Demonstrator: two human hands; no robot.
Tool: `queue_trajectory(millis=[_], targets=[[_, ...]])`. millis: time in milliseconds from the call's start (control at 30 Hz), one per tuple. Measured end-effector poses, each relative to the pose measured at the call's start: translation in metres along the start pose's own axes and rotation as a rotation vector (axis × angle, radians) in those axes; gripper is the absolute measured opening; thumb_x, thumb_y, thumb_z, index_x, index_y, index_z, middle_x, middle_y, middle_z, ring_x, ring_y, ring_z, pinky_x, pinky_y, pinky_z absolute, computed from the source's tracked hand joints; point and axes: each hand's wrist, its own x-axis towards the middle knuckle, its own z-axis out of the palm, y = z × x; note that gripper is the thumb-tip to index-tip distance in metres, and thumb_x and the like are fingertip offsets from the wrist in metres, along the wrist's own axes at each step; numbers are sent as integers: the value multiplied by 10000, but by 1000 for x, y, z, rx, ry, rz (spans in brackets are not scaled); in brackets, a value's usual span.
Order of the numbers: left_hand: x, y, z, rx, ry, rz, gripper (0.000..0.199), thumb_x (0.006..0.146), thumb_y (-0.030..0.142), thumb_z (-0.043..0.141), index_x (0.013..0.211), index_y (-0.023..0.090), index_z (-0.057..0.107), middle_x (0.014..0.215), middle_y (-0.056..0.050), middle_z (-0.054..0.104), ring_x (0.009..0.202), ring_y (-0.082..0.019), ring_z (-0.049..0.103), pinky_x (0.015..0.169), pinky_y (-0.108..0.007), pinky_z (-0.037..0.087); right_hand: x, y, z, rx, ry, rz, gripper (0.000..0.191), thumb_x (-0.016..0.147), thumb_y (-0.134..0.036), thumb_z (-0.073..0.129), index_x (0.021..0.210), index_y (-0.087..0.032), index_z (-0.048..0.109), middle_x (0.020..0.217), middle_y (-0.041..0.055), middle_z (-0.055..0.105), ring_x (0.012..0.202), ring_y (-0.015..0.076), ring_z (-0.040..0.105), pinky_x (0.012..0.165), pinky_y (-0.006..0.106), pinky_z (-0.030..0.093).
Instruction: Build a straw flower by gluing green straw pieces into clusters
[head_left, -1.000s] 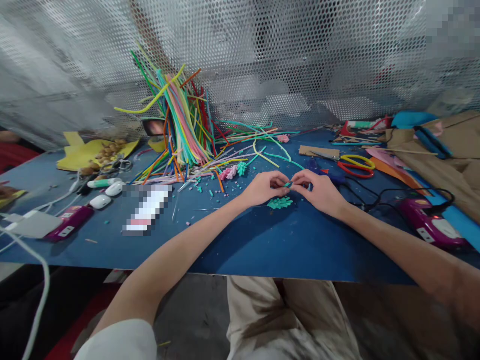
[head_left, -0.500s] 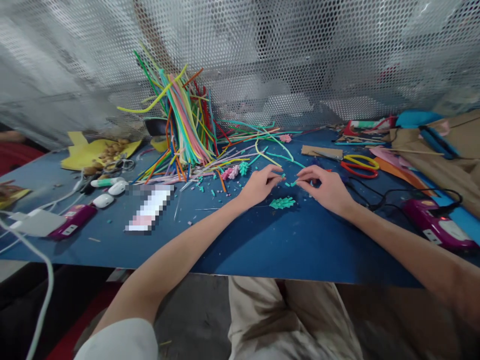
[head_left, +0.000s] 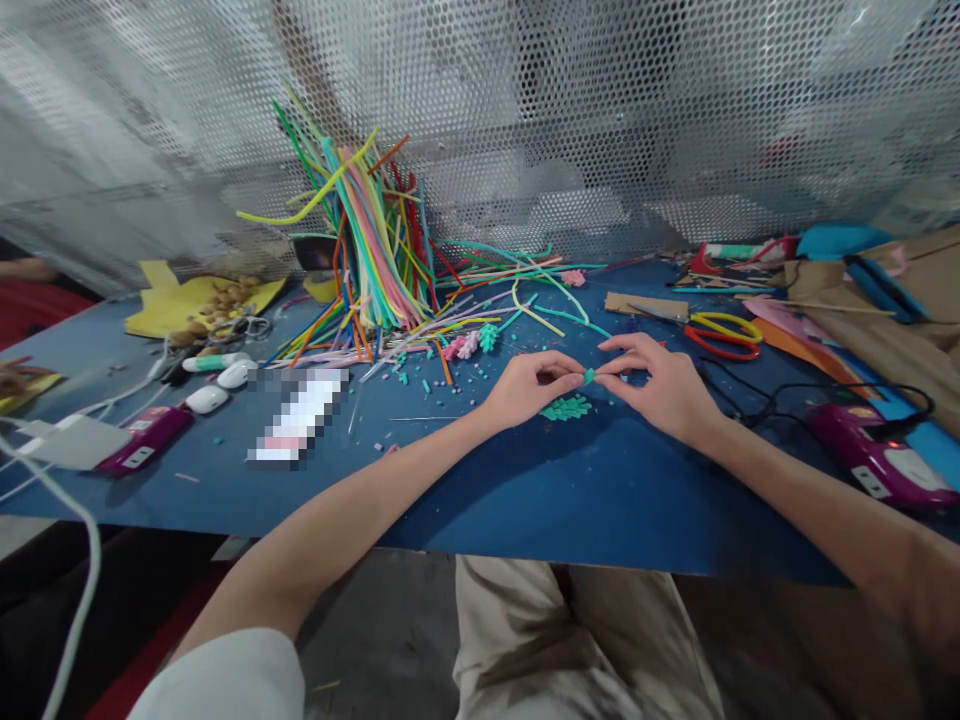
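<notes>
Between my two hands is a small green piece (head_left: pixel 589 376), perhaps cut pipe cleaner, pinched at the fingertips. My left hand (head_left: pixel 534 388) holds it from the left with thumb and forefinger. From the other side, my right hand (head_left: pixel 660 390) closes thumb and forefinger on the same piece, its other fingers raised. Just below them a green leaf-shaped cluster (head_left: pixel 568 408) of short pieces lies on the table, partly behind the left hand's fingers. A thin wire (head_left: pixel 431 418) runs along the table to the left of my left wrist.
A tall bundle of coloured pipe cleaners (head_left: pixel 375 240) stands at the back, loose cuttings around it. Scissors (head_left: pixel 724 335) lie right, near a purple power strip (head_left: pixel 877 455). At left are a blurred phone-like rectangle (head_left: pixel 300 415) and another purple strip (head_left: pixel 146 440). Perforated metal (head_left: pixel 600 120) backs the table (head_left: pixel 480 500).
My hands have come together and slightly toward me. Before, they were apart over small green bits; now both pinch one green piece above the leaf-shaped cluster.
</notes>
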Motion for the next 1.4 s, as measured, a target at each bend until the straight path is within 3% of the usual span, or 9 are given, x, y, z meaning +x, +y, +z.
queue_trajectory(millis=[267, 567, 700, 900, 1100, 1233, 1400], targets=[[-2, 3, 2, -26, 1, -29, 300, 839, 444, 750, 961, 171, 729, 852, -43, 767, 772, -152, 720, 697, -244, 548, -2, -5, 0, 13, -26, -3, 347, 892, -362, 683, 1211, -278, 576, 933, 9, 794, 921, 242, 757, 834, 381, 556], [-4, 11, -2, -60, -74, 49, 447, 861, 333, 734, 1210, 203, 487, 905, -42, 758, 816, -153, 724, 712, -251, 519, -3, -2, -1, 33, -101, -111, 353, 946, -379, 615, 1287, -304, 562, 1125, 15, 769, 1084, 235, 717, 954, 420, 551], [-4, 16, -7, 21, -142, 126, 410, 901, 330, 682, 1224, 203, 463, 958, -55, 738, 819, -136, 689, 715, -259, 499, -5, 2, -1, 6, -83, -140, 290, 953, -418, 607, 1224, -319, 589, 1053, 10, 779, 1008, 235, 737, 938, 432, 556], [-6, 25, -9, 275, -145, 242, 333, 960, 272, 599, 1264, 214, 475, 1000, -43, 720, 895, -150, 674, 782, -291, 504, -6, 2, -3, 42, -63, -132, 258, 927, -411, 649, 1131, -278, 565, 980, 25, 785, 942, 236, 750, 864, 401, 565], [-7, 24, -8, 430, -38, 311, 260, 963, 326, 621, 1192, 211, 571, 1048, -64, 717, 904, -164, 681, 793, -298, 530, -5, -8, -1, 136, 57, 17, 310, 858, -399, 722, 1064, -270, 528, 922, 38, 791, 841, 242, 743, 747, 381, 555], [-8, 18, -4, 488, 71, 373, 387, 892, 446, 713, 1186, 212, 616, 1000, -48, 749, 867, -164, 682, 798, -294, 533, -6, -12, 2, 182, 111, 22, 333, 851, -406, 728, 1067, -267, 516, 912, 40, 792, 830, 238, 739, 730, 373, 551], [-10, 14, 0, 726, 218, 465, 285, 918, 486, 667, 1021, 234, 749, 871, -18, 769, 809, -150, 676, 763, -273, 518, -7, -12, 3, 143, 149, -4, 349, 856, -422, 730, 1086, -266, 519, 909, 31, 791, 810, 234, 739, 711, 368, 550]])
